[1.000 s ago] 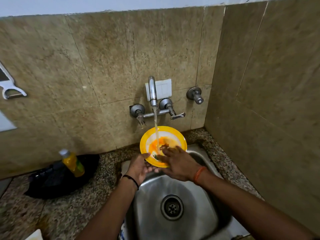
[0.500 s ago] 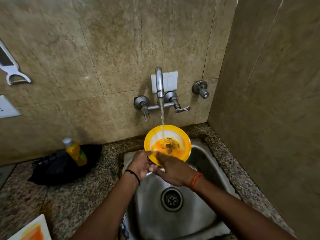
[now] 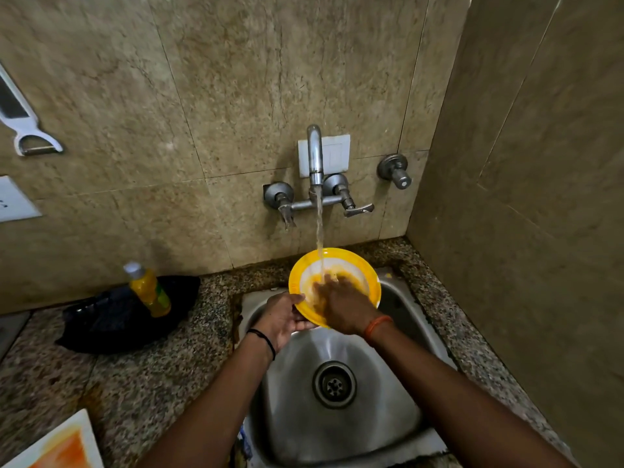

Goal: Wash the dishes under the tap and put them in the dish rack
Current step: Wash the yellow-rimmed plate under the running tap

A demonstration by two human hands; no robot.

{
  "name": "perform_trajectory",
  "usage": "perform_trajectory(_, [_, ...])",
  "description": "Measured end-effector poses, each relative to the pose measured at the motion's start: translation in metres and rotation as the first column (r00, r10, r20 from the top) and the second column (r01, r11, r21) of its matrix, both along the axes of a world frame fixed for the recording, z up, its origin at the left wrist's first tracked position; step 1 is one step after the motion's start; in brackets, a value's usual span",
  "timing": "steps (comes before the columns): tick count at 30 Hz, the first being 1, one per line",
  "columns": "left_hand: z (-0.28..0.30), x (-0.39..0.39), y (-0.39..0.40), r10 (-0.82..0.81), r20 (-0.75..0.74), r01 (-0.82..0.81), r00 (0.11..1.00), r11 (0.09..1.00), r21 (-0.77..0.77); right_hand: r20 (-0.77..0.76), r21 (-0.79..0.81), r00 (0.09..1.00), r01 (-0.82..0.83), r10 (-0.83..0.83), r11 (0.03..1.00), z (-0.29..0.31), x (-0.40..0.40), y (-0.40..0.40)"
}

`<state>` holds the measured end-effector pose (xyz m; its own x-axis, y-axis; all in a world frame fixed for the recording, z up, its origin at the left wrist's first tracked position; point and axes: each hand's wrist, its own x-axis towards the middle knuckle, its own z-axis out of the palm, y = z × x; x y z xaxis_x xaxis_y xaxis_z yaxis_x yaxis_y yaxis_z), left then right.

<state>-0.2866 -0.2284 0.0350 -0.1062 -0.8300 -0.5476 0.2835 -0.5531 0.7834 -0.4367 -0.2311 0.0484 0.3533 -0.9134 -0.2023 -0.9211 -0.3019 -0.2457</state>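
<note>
1. The plate (image 3: 366, 271), yellow-rimmed with orange residue on its white centre, is held tilted over the back of the sink (image 3: 405, 393), directly under the tap (image 3: 314, 153). The stream (image 3: 319, 228) lands on its upper face.
2. The left hand (image 3: 282, 315) grips the plate's near-left rim, thumb on top and fingers curled beneath. Judged purpose: to steady the plate and keep it angled so that water runs off into the sink.
3. The right hand (image 3: 342, 309) lies flat on the plate's face, fingers straight and spread, pressing on the soiled area beside the stream. Judged purpose: rubbing the residue loose by hand; no sponge or cloth is seen.
4. The two hands are close together, both touching the plate.
5. Stage: washing is under way; orange residue remains, so the plate is not yet ready for racking. No dish rack is in view.
6. On the desk (image 3: 141, 376) left of the sink a yellow bottle (image 3: 150, 292) stands against a black bag (image 3: 111, 319), well apart from the plate. A peeler (image 3: 25, 130) hangs on the wall.
7. Risk, as a judgement: the wet rim is held on one side only and may slip.
</note>
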Motion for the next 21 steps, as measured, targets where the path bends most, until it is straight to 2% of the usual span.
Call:
perform_trajectory(2, [-0.001,0.001,-0.001,0.01,-0.003,-0.01,1.0,1.0,0.003,0.188,0.125,0.982,-0.058,0.034,0.99,0.004,0.011,0.009])
perform_trajectory(3, [-0.002,0.003,-0.001,0.018,-0.012,-0.018,1.0,1.0,-0.001,0.225,0.13,0.974,-0.044,0.014,0.991,0.005,0.008,0.007])
perform_trajectory(4, [-0.004,0.006,-0.002,0.025,-0.023,-0.025,0.999,1.0,-0.003,0.206,0.051,0.978,-0.008,-0.003,0.999,0.007,0.0,0.002])
perform_trajectory(6, [-0.005,0.007,-0.003,0.035,-0.039,-0.035,0.999,0.999,-0.003,0.025,-0.085,0.995,0.103,-0.101,0.991,0.008,-0.007,-0.002])
perform_trajectory(7, [-0.005,0.007,-0.003,0.04,-0.035,-0.04,0.999,0.999,-0.003,-0.006,-0.073,0.996,0.091,-0.091,0.993,0.008,-0.003,0.0])
perform_trajectory(10, [-0.008,0.009,0.0,0.057,-0.009,-0.057,0.998,0.998,-0.012,0.199,0.115,0.978,-0.084,0.06,0.99,0.005,0.012,0.018])
perform_trajectory(11, [-0.01,0.011,0.001,0.067,-0.011,-0.067,0.998,0.998,-0.012,0.205,0.097,0.977,-0.083,0.062,0.992,0.005,0.009,0.019])
perform_trajectory(13, [-0.013,0.013,0.001,0.081,-0.018,-0.081,0.997,0.997,-0.006,0.051,-0.066,0.996,0.07,-0.067,0.995,0.007,-0.002,0.014])
perform_trajectory(14, [-0.014,0.013,0.001,0.08,-0.015,-0.08,0.997,0.997,-0.007,-0.028,-0.143,0.995,0.093,-0.097,0.985,0.006,-0.005,0.013])
perform_trajectory(15, [-0.013,0.013,0.002,0.075,-0.003,-0.075,0.997,0.997,-0.009,-0.035,-0.127,0.997,0.068,-0.073,0.99,0.005,-0.003,0.014])
perform_trajectory(18, [-0.012,0.013,0.004,0.078,0.024,-0.078,0.997,0.997,-0.004,0.189,0.041,0.974,-0.136,0.126,0.99,0.0,0.003,0.028])
perform_trajectory(19, [-0.014,0.015,0.005,0.084,0.017,-0.085,0.996,0.996,0.002,0.171,0.009,0.978,-0.12,0.117,0.993,0.0,-0.001,0.03])
perform_trajectory(21, [-0.015,0.016,0.005,0.094,-0.002,-0.094,0.996,0.995,0.014,-0.081,-0.165,0.996,0.014,-0.028,0.986,0.002,-0.014,0.029])
